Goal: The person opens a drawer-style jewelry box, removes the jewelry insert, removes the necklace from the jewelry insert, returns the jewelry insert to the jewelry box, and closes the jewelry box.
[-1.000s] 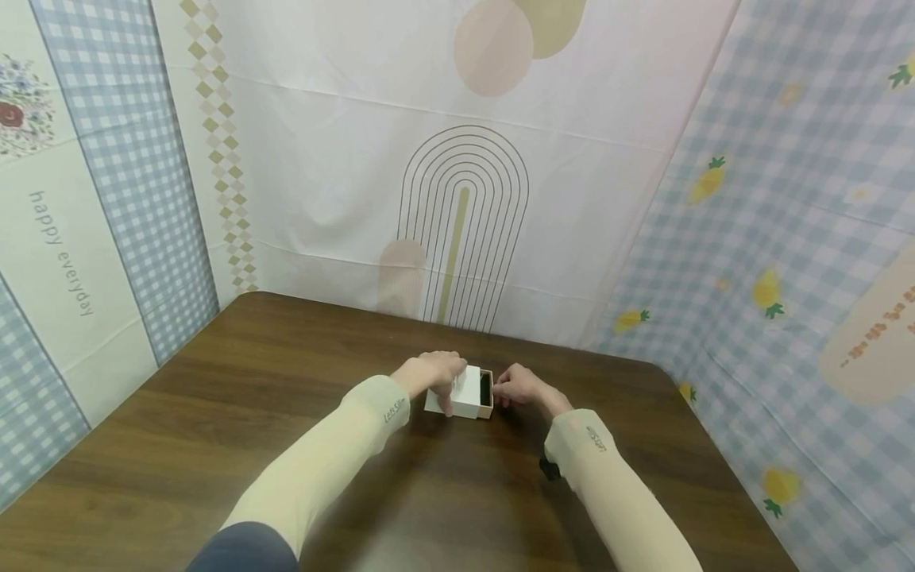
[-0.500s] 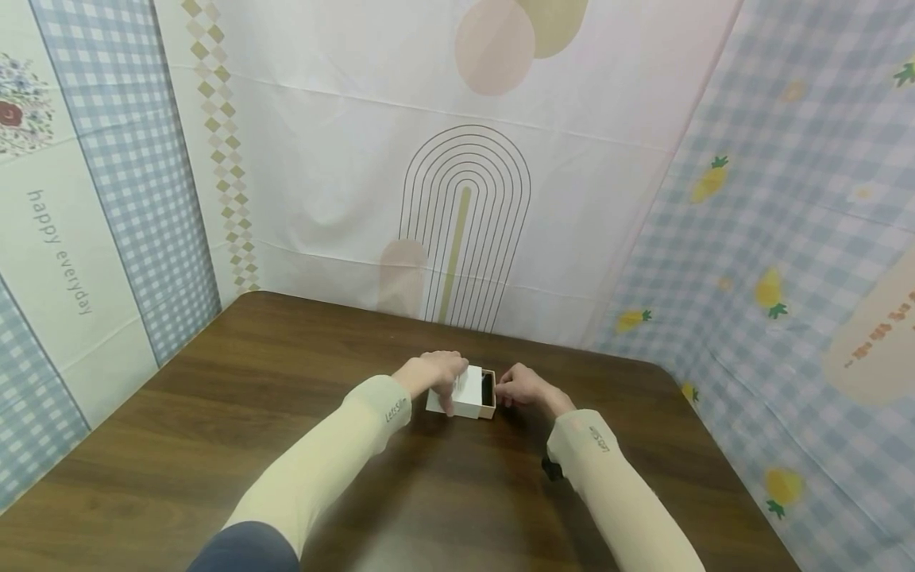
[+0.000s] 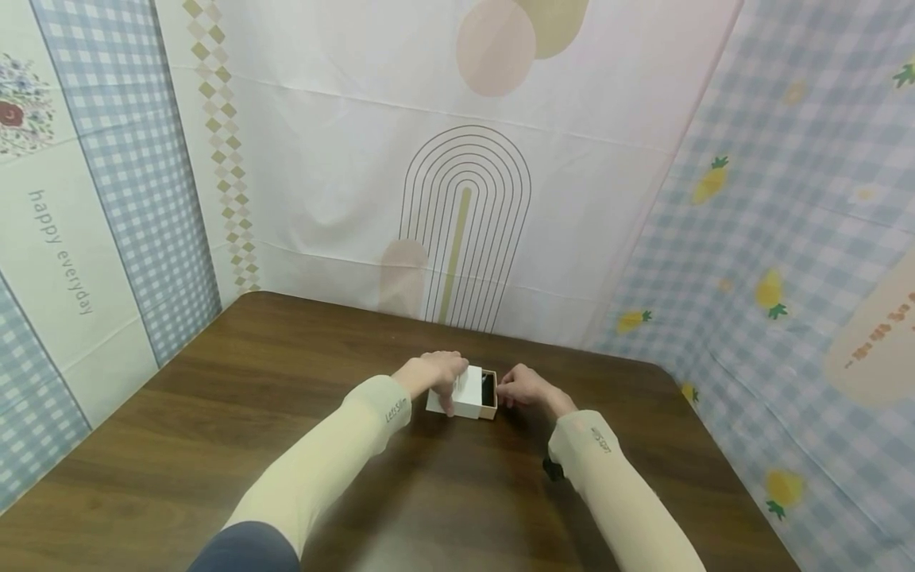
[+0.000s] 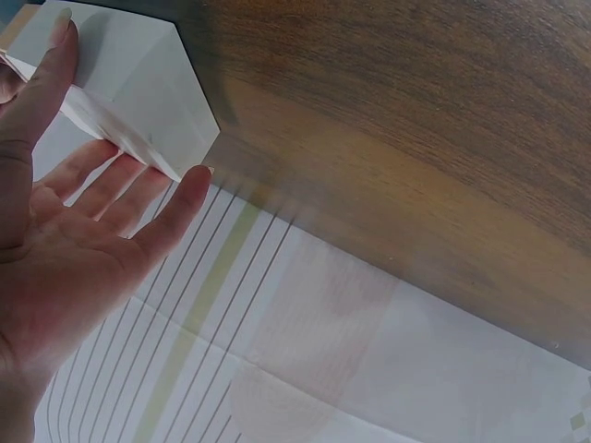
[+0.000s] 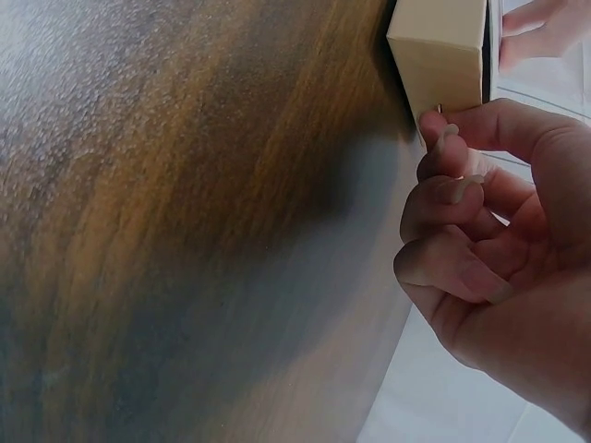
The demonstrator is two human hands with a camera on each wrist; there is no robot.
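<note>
A white sliding box (image 3: 468, 389) sits on the table, its tan inner drawer (image 3: 488, 412) partly out of the right end of the sleeve. Something dark shows inside the drawer. My left hand (image 3: 438, 373) grips the sleeve from the left; in the left wrist view the thumb lies on one white face (image 4: 120, 55) and the fingers reach the opposite side. My right hand (image 3: 525, 387) is at the drawer's outer end. In the right wrist view, its thumb and index fingertips pinch at the edge of the tan end face (image 5: 443, 69), the other fingers curled.
The dark wood table (image 3: 214, 413) spreads around both arms. Behind it hangs a white printed cloth (image 3: 322, 183), with checked cloths on both sides. A small black object (image 3: 552, 469) is at the right cuff.
The drawer has slid slightly further right out of the sleeve, and my right hand has moved right with it. My left hand keeps its grip on the sleeve.
</note>
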